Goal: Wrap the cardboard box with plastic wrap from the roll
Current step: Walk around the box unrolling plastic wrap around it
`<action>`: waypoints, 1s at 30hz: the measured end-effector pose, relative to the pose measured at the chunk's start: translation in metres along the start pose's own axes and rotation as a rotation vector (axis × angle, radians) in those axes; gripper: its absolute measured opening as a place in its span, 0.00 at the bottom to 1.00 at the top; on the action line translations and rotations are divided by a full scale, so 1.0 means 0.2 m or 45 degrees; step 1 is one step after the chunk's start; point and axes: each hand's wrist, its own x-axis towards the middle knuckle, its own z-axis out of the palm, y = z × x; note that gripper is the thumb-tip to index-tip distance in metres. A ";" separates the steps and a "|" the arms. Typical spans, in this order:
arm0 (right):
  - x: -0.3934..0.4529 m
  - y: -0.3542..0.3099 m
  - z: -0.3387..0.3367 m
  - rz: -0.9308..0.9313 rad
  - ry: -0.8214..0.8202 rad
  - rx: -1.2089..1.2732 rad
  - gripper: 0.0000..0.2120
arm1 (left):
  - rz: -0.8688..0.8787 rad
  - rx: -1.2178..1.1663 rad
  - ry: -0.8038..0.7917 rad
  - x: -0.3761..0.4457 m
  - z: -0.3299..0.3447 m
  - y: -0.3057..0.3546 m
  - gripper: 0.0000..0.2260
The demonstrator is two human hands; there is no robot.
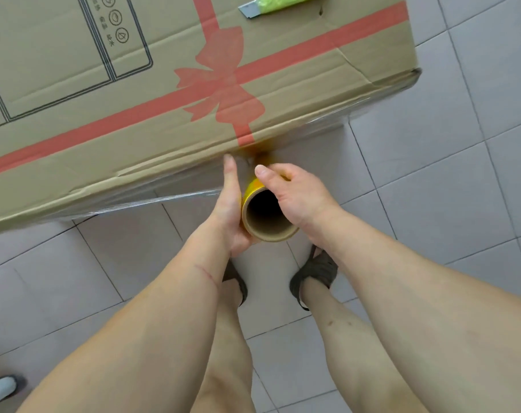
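A large cardboard box (170, 84) with a printed red ribbon and bow fills the upper left. Clear plastic wrap (152, 201) lies stretched along its near side face. The roll (266, 214) stands on end right against that side, and I look down into its brown cardboard core; yellowish film shows at its far edge. My left hand (231, 204) grips the roll from the left with the thumb pointing at the box. My right hand (295, 193) holds it from the right, thumb over the top; its fingers are hidden behind the roll.
A utility knife (268, 4) with a green handle lies on the box top near the far edge. The floor (432, 204) is grey tile. My feet in dark sandals (316, 272) stand just below the roll. A light shoe (1, 387) shows at the bottom left.
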 end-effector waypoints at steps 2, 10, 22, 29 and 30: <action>0.00 0.00 -0.04 -0.004 -0.012 -0.079 0.42 | 0.035 -0.032 0.057 0.00 0.05 -0.03 0.52; 0.04 -0.07 -0.13 0.025 -0.068 0.063 0.38 | 0.286 0.219 0.291 0.01 0.10 0.11 0.37; -0.07 -0.02 -0.14 0.130 0.120 0.391 0.29 | -0.009 0.123 -0.031 -0.02 0.16 0.13 0.59; -0.02 -0.03 -0.16 0.130 0.027 0.421 0.33 | 0.071 0.108 0.086 -0.01 0.21 0.17 0.51; -0.02 -0.03 -0.18 0.121 0.040 0.431 0.32 | 0.054 0.040 0.040 -0.02 0.23 0.17 0.52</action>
